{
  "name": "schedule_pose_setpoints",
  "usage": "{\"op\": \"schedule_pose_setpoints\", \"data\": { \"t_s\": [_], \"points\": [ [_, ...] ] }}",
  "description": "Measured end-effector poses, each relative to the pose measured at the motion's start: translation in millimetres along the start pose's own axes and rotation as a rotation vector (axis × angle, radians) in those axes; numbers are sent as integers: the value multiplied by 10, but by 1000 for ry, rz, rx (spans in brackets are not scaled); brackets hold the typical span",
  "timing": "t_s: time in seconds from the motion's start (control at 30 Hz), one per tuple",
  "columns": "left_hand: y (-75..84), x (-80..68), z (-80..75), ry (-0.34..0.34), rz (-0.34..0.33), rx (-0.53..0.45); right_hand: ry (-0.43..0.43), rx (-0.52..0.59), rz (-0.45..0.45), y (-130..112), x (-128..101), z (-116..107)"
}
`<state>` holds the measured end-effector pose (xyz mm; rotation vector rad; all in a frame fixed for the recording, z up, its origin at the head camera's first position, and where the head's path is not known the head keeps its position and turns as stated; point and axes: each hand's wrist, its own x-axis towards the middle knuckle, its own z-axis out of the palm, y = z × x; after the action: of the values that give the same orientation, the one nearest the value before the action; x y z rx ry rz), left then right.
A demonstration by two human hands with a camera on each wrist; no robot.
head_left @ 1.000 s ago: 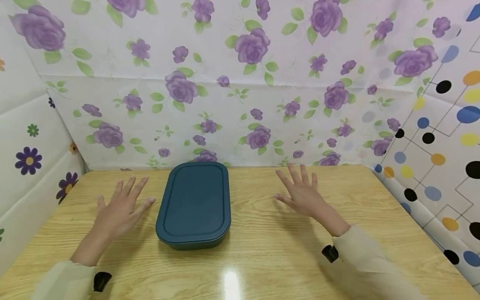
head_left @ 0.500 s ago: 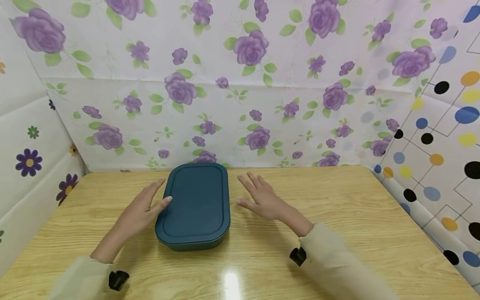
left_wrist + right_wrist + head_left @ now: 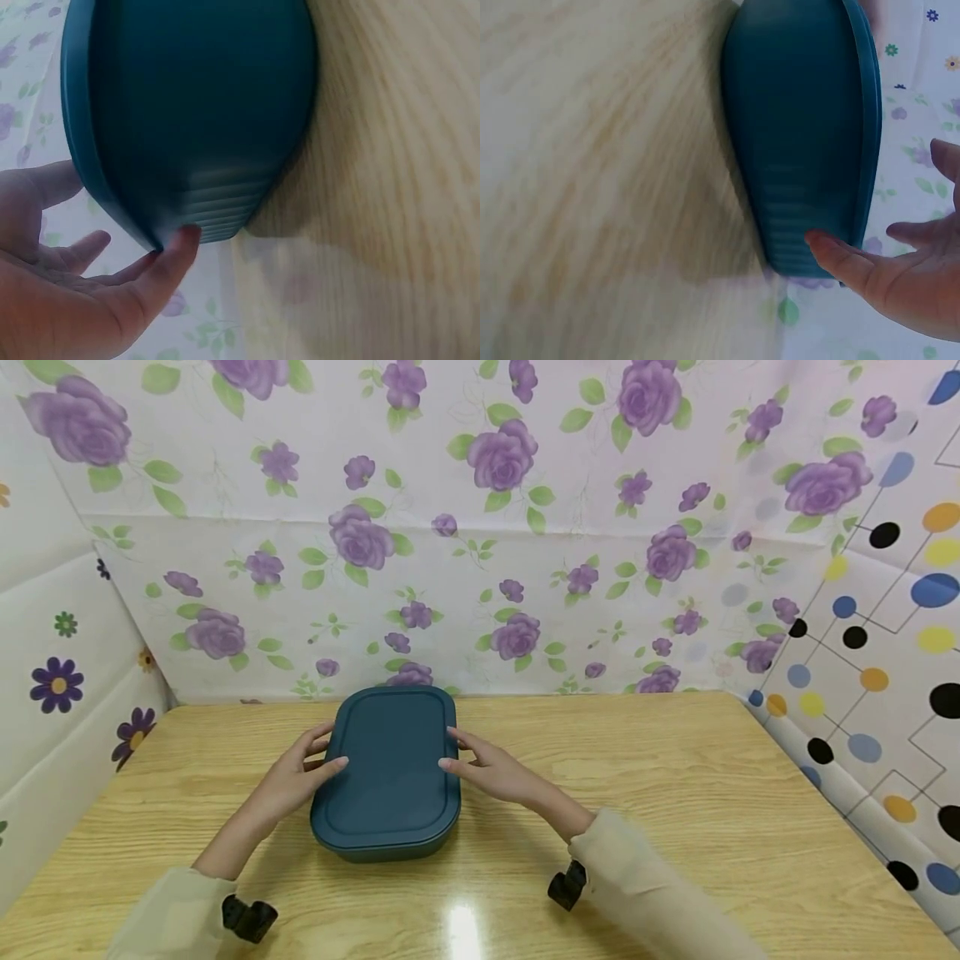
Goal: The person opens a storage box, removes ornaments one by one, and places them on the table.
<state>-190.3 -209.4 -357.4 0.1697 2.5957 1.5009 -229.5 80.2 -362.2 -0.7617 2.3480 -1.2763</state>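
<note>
A dark teal, rectangular food container (image 3: pixel 393 768) with a fitted lid stands on the wooden table, left of the middle. On its left side my left hand (image 3: pixel 296 777) has its thumb over the lid's edge and its bent fingers along the wall below. In the left wrist view, one fingertip (image 3: pixel 187 238) lies against the ribbed end of that wall. At the opposite side is my right hand (image 3: pixel 495 770), thumb tip over the lid's rim in the head view. The right wrist view shows its fingers loosely spread, one fingertip (image 3: pixel 821 240) at the ribbed wall and the thumb off the lid.
The wood-grain table (image 3: pixel 637 760) reaches back to a hanging cloth (image 3: pixel 465 568) with purple roses. A cloth with coloured dots (image 3: pixel 870 710) bounds the right side, and one with flowers (image 3: pixel 60 752) the left. Small black devices (image 3: pixel 250 918) sit at both wrists.
Both hands have come inward from either side of the container to its long edges, and their spread fingers have drawn closer together. The container has stayed in place.
</note>
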Motion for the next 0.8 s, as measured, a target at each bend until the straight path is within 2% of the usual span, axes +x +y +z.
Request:
{"op": "schedule_pose_setpoints", "data": {
  "t_s": [0.13, 0.37, 0.6, 0.8],
  "points": [
    [-30, 25, 8, -9, -26, -35, 41, 50, 51, -2, 18, 67],
    [-88, 57, 33, 13, -49, -10, 85, 106, 69, 29, 19, 144],
    [-144, 66, 44, 40, -14, 5, 137, 113, 42, 59, 8, 190],
    [-146, 73, 60, 86, 34, 91, 197, 107, 29, 56, -7, 240]
  ]
}}
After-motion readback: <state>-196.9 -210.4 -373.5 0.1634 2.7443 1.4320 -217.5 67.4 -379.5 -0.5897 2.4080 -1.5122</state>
